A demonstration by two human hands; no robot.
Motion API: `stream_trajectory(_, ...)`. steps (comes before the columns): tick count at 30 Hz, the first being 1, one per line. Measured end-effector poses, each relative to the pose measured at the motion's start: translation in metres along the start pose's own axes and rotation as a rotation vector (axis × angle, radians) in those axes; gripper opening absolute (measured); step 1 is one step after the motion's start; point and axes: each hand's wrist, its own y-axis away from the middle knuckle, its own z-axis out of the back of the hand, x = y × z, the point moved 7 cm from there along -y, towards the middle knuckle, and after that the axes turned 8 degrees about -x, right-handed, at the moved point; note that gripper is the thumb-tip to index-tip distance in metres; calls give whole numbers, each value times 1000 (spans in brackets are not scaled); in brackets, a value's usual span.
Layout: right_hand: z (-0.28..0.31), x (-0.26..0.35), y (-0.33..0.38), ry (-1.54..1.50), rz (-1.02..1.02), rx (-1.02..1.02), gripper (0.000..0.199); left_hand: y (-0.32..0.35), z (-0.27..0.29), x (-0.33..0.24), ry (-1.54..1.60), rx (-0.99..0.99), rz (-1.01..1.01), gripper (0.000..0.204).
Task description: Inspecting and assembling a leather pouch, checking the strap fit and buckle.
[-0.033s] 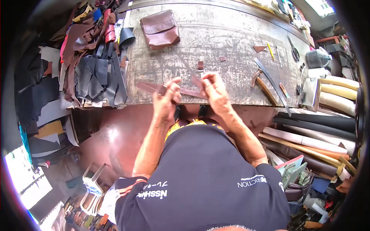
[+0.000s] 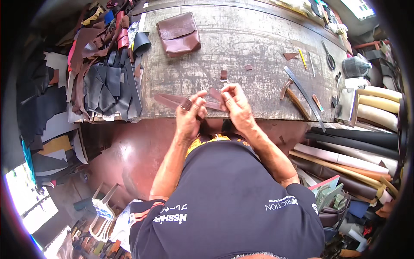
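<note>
A brown leather strap is stretched between my hands just above the table's near edge. My left hand is closed round it, with one length sticking out to the left and a darker band beside the fingers. My right hand pinches the strap farther right, where a short piece turns up by the fingertips. Just beyond my hands lies a small brown leather tab with a metal fitting. Farther off, a brown leather bag with a flap rests on the worn table.
Leather scraps are heaped at the table's left. To the right lie a hammer, a long metal blade, a yellow pencil and scissors. Rolled leather is stacked at the right. A white chair stands lower left.
My hands have come a little closer together, the left one shifting right and the right one slightly left. The strap stays in both.
</note>
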Motion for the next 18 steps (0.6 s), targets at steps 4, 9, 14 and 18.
stream_trajectory(4,-3,-20,-5,50,-50,5,8,2,-11,27,-19,95,36,26)
stream_trajectory(9,-5,-22,-15,208,-55,60,14,-14,-12,21,2,79,38,19)
stream_trajectory(14,37,-15,-79,837,246,58,28,-22,-7,-12,16,104,-36,11)
stream_trajectory(18,79,-46,-142,1201,462,-66,29,-33,-2,-27,-72,176,-21,6)
